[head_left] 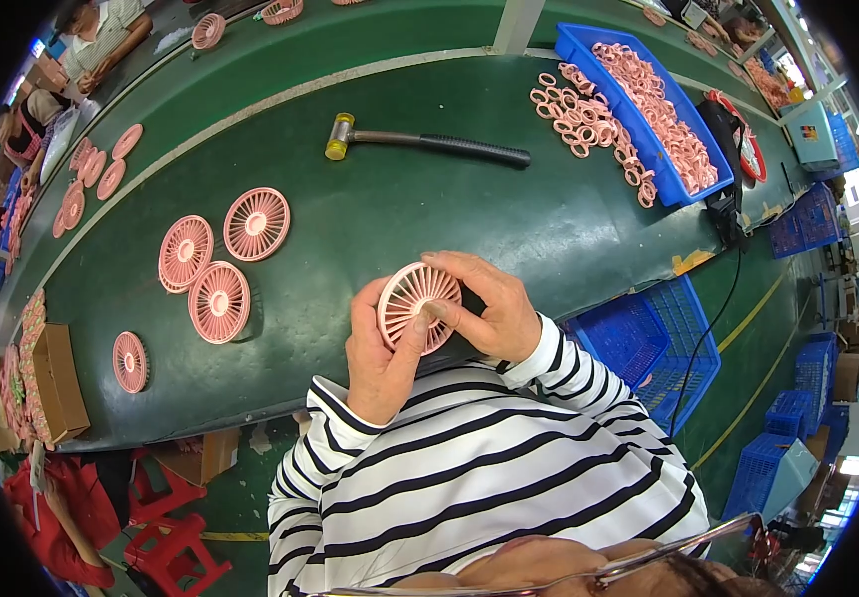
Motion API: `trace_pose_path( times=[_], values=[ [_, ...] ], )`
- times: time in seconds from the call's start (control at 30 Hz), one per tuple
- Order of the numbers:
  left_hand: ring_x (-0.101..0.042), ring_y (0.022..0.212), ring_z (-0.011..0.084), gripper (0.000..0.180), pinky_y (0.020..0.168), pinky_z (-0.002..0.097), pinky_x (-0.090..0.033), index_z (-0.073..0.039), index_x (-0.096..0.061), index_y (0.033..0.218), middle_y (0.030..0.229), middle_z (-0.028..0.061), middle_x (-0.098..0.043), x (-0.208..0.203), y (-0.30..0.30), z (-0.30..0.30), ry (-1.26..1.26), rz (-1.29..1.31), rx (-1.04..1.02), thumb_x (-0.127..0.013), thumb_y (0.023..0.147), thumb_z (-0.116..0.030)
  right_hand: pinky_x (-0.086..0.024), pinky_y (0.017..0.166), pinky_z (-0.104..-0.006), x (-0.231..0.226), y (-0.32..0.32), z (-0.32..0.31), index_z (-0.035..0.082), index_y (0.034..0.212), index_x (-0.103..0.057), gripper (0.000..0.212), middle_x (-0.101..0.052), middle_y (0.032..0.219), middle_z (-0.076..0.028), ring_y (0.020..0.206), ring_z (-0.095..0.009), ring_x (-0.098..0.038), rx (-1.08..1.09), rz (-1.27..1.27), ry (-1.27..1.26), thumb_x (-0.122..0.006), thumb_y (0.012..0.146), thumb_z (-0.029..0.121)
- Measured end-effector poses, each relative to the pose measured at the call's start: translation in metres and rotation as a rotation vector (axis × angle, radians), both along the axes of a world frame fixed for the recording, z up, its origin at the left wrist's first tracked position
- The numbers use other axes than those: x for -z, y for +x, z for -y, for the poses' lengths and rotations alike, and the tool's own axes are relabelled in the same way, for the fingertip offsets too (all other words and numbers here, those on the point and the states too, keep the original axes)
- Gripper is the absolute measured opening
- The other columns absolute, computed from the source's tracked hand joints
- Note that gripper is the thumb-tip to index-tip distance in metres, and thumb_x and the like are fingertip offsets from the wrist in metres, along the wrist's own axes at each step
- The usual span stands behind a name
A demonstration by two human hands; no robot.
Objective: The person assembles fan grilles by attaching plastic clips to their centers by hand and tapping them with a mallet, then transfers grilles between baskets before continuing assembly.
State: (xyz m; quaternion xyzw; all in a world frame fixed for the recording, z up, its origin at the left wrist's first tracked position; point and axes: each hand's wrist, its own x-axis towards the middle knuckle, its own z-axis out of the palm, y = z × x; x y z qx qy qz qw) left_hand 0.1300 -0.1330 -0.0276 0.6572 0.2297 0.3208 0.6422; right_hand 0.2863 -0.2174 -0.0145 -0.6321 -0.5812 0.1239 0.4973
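Between my two hands is a pink round fan grille (411, 298) with radial slats, tilted toward me over the table's near edge. My left hand (380, 358) grips its left side, with the thumb on the face. From the right, my right hand (494, 303) holds the rim, its thumb pressed near the hub. Whether a small part sits under the thumbs is hidden. Left of my hands, several like grilles lie on the green table, among them one grille (219, 302) and another grille (257, 224). A mallet (429, 141) with yellow faces and a black handle lies beyond.
At the far right stands a blue bin (683, 149) full of small pink rings, with loose pink rings (578, 114) beside it. More pink discs (111, 179) lie far left, near a cardboard box (56, 383). Blue crates (648, 343) stand below the table's right edge. Other people sit nearby.
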Motion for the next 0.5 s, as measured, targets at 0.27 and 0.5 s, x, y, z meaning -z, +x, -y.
trace_pose_path(
  times=[0.27,0.5],
  values=[
    [-0.063,0.101,0.0206,0.049,0.087,0.0319,-0.051,0.003,-0.038,0.130,0.115,0.0184,-0.061,0.0017,-0.0011,0.0017,0.107,-0.035,-0.050,-0.061,0.094,-0.020,-0.053,0.086,-0.0369,0.0002,-0.0009,0.0003,0.001,0.123,-0.057,0.042,-0.062,0.117,-0.020,0.103,-0.033,-0.064,0.003,0.008,0.008,-0.068,0.086,0.017],
    [-0.060,0.101,0.0167,0.049,0.087,0.0288,-0.050,0.002,-0.035,0.133,0.116,0.0148,-0.056,0.0032,-0.0039,0.0017,0.156,-0.090,-0.065,-0.061,0.093,-0.008,-0.053,0.085,-0.0375,-0.0021,-0.0032,-0.0016,0.001,0.118,-0.060,0.037,-0.064,0.114,-0.018,0.102,-0.033,-0.064,0.040,0.039,0.020,-0.069,0.084,0.015]
  ],
)
